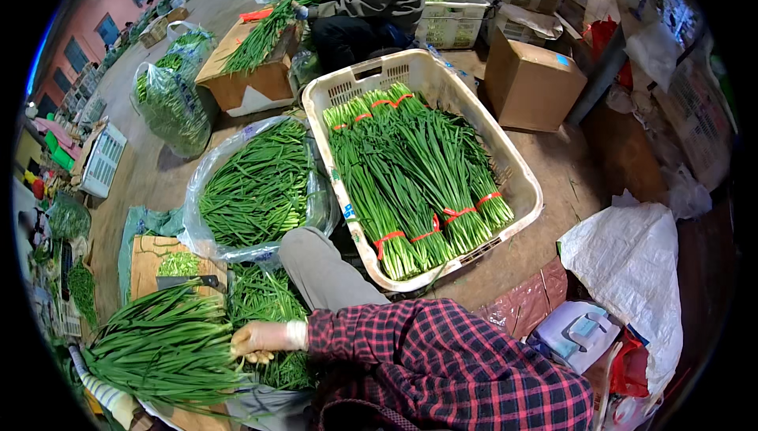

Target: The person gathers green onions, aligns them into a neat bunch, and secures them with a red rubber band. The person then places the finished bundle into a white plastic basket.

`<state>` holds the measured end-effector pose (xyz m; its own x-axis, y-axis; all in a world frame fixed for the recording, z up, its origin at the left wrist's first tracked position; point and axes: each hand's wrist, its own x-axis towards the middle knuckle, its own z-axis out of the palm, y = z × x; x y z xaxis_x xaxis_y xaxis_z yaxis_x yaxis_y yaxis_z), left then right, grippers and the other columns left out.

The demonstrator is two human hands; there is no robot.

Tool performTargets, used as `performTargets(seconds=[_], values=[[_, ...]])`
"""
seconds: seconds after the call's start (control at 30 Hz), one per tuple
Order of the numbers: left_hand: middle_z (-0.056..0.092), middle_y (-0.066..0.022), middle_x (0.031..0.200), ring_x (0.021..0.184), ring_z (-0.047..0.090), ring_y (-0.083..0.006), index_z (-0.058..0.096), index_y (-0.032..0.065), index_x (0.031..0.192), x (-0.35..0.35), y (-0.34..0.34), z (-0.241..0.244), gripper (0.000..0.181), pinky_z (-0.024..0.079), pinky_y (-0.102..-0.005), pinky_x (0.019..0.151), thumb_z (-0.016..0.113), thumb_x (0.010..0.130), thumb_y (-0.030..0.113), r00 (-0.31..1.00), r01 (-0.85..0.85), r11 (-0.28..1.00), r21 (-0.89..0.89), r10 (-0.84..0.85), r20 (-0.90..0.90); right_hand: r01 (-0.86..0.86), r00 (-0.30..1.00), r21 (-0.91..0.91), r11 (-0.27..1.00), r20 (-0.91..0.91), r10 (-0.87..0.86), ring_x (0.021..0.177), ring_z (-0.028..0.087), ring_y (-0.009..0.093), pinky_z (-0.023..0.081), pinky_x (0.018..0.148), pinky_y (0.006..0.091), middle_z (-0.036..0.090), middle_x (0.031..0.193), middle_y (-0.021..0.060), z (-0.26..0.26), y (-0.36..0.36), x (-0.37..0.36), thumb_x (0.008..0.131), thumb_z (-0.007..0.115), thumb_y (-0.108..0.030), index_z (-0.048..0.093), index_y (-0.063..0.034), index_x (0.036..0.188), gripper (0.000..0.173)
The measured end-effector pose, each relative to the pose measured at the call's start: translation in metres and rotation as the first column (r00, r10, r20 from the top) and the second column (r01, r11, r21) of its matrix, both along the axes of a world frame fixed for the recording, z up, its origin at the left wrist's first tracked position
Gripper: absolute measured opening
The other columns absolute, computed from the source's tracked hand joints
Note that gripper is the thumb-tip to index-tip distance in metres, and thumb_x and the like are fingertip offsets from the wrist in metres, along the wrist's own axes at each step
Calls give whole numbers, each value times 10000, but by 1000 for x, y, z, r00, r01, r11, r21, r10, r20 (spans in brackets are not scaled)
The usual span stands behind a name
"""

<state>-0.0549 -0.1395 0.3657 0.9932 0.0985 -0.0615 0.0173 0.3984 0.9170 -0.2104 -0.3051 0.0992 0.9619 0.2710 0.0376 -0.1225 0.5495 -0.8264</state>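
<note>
My right hand (pixel 254 341), its wrist wrapped in a white band, reaches across to the left in a plaid sleeve (pixel 379 333). Its curled fingers grip the pale stem ends of a large heap of garlic chives (pixel 166 348). My left hand is out of view. Behind the heap, a knife (pixel 188 281) lies on a wooden board (pixel 145 253) beside chopped pale stem pieces (pixel 179 264). Loose green leaves (pixel 266 295) lie below and behind the hand. In front of me, a white plastic crate (pixel 524 194) holds several chive bundles (pixel 414 176) tied with red bands.
A clear plastic bag (pixel 198 235) full of chives (pixel 254 188) stands left of the crate. Another person (pixel 370 5) sits beyond it, handling chives over a cardboard box (pixel 237 87). At right are a closed carton (pixel 533 84), a white woven sack (pixel 628 265) and a tissue pack (pixel 574 333).
</note>
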Motion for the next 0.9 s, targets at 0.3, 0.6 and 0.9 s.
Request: performTargets(seconds=[0.3, 0.6, 0.9], values=[[432, -23, 1389, 1308, 345, -214, 402, 88, 1364, 19, 25, 2, 510, 207, -512, 1110, 289, 942, 351, 984, 84, 991, -106, -99, -148, 158, 940, 264, 952, -335, -64, 1213, 444, 337, 498, 845, 405, 406, 1341, 150, -39, -11, 7, 876, 529, -520, 242, -130, 1433, 738], [463, -100, 1350, 1217, 452, -239, 467, 50, 1309, 25, 31, 15, 449, 367, -433, 1035, 401, 952, 313, 995, 92, 990, -107, -95, -25, -88, 956, 718, 690, -133, 261, 740, 620, 173, 487, 493, 229, 569, 1038, 51, 26, 7, 31, 904, 569, -340, 444, -88, 1242, 439], [553, -104, 1249, 1153, 498, -181, 554, -20, 1204, 25, -3, -5, 379, 327, -326, 1040, 448, 930, 218, 862, -35, 949, 315, -131, 490, 106, 968, 442, 891, -249, 9, 555, 444, 78, 376, 485, 191, 550, 799, 6, 43, -19, 29, 905, 576, -156, 548, -67, 912, 94]])
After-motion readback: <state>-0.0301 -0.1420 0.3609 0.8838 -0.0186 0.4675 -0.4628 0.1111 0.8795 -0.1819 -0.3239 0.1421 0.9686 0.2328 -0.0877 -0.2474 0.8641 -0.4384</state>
